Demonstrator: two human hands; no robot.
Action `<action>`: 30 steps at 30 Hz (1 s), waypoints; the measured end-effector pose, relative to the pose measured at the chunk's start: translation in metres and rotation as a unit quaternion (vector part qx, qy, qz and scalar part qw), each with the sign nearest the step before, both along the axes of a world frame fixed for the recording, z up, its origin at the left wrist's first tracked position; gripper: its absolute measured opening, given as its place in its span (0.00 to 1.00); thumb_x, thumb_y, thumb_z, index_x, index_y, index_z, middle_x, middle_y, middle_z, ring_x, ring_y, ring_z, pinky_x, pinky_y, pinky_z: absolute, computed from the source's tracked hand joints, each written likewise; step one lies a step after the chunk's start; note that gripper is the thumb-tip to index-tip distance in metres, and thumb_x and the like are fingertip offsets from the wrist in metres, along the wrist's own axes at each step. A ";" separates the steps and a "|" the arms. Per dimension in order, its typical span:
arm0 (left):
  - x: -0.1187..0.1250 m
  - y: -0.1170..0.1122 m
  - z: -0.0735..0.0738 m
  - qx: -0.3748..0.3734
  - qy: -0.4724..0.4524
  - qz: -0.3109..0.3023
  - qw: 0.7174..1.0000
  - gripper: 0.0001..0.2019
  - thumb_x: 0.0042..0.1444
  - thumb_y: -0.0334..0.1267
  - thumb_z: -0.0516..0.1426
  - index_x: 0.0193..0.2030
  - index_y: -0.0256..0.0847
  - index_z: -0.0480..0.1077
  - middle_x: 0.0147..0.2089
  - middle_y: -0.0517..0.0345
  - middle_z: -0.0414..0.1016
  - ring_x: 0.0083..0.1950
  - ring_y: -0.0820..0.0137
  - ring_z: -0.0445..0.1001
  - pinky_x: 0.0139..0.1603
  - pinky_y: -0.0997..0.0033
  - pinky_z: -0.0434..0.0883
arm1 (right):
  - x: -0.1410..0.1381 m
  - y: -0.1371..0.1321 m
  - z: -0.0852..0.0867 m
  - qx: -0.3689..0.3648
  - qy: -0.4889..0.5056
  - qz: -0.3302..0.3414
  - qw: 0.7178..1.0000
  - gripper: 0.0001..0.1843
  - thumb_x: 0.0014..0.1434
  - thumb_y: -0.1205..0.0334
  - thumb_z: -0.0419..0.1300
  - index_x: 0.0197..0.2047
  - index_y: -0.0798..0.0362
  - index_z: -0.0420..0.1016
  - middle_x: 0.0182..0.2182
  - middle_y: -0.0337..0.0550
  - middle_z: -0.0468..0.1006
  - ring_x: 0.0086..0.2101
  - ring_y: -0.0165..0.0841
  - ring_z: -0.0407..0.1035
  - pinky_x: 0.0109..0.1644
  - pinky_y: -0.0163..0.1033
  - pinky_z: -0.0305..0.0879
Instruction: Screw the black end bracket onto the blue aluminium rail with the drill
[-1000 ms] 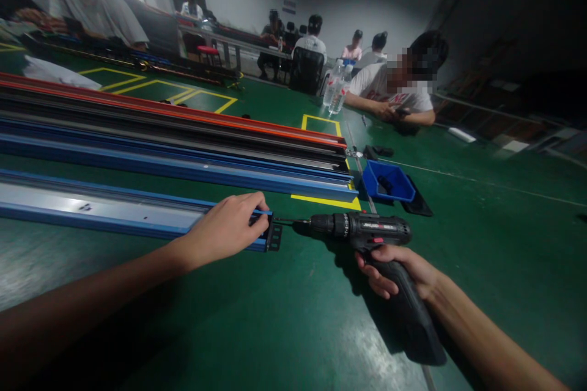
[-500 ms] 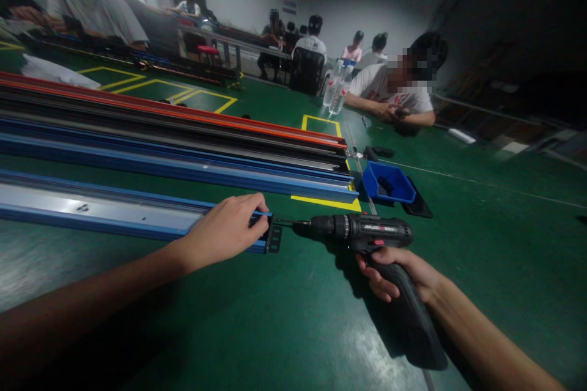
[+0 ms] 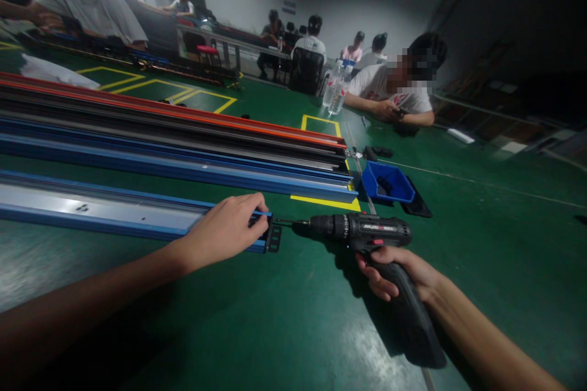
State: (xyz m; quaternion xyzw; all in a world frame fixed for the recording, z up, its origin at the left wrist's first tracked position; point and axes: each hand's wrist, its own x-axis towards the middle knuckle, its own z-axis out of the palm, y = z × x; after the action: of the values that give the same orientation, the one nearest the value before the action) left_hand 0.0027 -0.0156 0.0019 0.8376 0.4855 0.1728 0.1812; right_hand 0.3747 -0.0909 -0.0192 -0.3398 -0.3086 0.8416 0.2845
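Observation:
A long blue metal rail (image 3: 119,210) with a silvery inner face lies on the green table, reaching in from the left. My left hand (image 3: 225,229) is closed around its right end, fingers and thumb gripping the rail there. A small black slotted bracket (image 3: 274,238) sits at that end. In my right hand (image 3: 398,272) is a black cordless drill (image 3: 367,231), held by its handle, a finger at the trigger. Its long bit (image 3: 291,222) points left, with the tip at the bracket; whether it sits in a screw is too small to tell.
Beyond the rail lie more long rails, blue (image 3: 275,178) and orange-edged (image 3: 275,129). A blue bin (image 3: 389,182) with dark small parts stands to their right. Farther back are water bottles (image 3: 337,90) and a seated person (image 3: 389,85) leaning on the table.
My hands, the drill and the rail hold nearly the same positions. At the far left, a person's arm has shifted slightly.

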 end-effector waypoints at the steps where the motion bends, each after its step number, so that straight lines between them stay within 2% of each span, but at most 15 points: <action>1: 0.000 0.000 0.000 0.001 0.001 0.001 1.000 0.09 0.65 0.43 0.52 0.44 0.45 0.71 0.45 0.55 0.79 0.46 0.59 0.77 0.46 0.60 0.69 | -0.001 0.000 0.001 -0.001 -0.003 -0.003 1.000 0.13 0.61 0.59 0.64 0.41 0.62 0.81 0.26 0.40 0.76 0.17 0.21 0.60 0.25 0.31 0.66; 17: 0.000 0.001 -0.001 0.006 0.008 0.002 1.000 0.09 0.65 0.42 0.51 0.44 0.44 0.70 0.45 0.54 0.79 0.46 0.59 0.77 0.46 0.59 0.69 | -0.003 -0.002 0.003 -0.015 -0.037 -0.024 0.999 0.13 0.57 0.57 0.66 0.38 0.61 0.81 0.25 0.39 0.74 0.16 0.22 0.59 0.24 0.32 0.63; 25: 0.001 0.000 0.003 -0.003 0.012 0.004 1.000 0.09 0.65 0.43 0.51 0.44 0.44 0.70 0.45 0.54 0.79 0.45 0.59 0.77 0.44 0.59 0.69 | -0.003 -0.001 0.004 -0.003 -0.029 -0.009 1.000 0.13 0.59 0.57 0.64 0.41 0.60 0.80 0.25 0.39 0.75 0.16 0.22 0.57 0.25 0.32 0.65; 30: 0.001 -0.001 0.004 0.001 0.013 0.004 1.000 0.09 0.66 0.42 0.51 0.44 0.44 0.70 0.45 0.54 0.79 0.45 0.59 0.77 0.44 0.59 0.69 | -0.001 0.001 0.000 0.004 -0.007 -0.002 1.000 0.15 0.60 0.58 0.64 0.43 0.63 0.79 0.27 0.40 0.75 0.17 0.21 0.60 0.26 0.31 0.67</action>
State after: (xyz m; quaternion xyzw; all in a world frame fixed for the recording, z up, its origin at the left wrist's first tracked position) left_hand 0.0041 -0.0170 0.0056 0.8380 0.4908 0.1633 0.1737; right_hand 0.3741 -0.0904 -0.0189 -0.3454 -0.3132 0.8374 0.2852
